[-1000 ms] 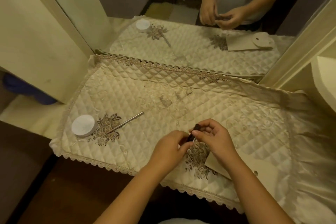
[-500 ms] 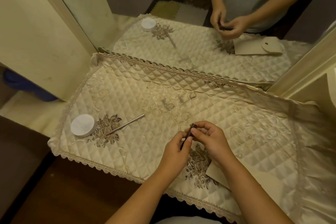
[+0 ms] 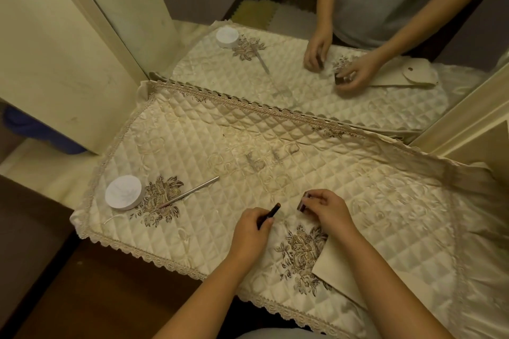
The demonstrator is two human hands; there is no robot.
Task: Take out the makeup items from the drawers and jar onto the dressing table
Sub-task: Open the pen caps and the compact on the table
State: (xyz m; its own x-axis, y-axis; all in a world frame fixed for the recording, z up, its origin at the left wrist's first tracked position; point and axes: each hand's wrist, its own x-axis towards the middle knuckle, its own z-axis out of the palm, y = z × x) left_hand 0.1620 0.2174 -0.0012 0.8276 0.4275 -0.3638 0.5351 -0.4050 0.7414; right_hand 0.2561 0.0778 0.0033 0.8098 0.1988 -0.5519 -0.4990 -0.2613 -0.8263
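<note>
The dressing table wears a quilted cream cloth (image 3: 275, 146) with lace trim. My left hand (image 3: 252, 231) is closed around a thin dark makeup stick (image 3: 271, 213), whose tip points up and away from me. My right hand (image 3: 329, 210) pinches a small dark cap-like piece (image 3: 304, 202) just above the cloth, a short gap right of the stick. A round white jar (image 3: 124, 192) sits at the cloth's left end. Beside the jar lies a slim metallic pencil (image 3: 191, 191). No drawers are in view.
A beige pouch (image 3: 337, 270) lies under my right forearm. The mirror (image 3: 303, 36) behind the table reflects my hands, the jar and the pouch. A cream cabinet side (image 3: 55, 49) stands at left, and a dark wooden floor (image 3: 96, 283) lies below the table's front edge.
My hands were together on one dark item. They have moved apart: the left keeps the stick, the right has drawn off the small dark piece to the right.
</note>
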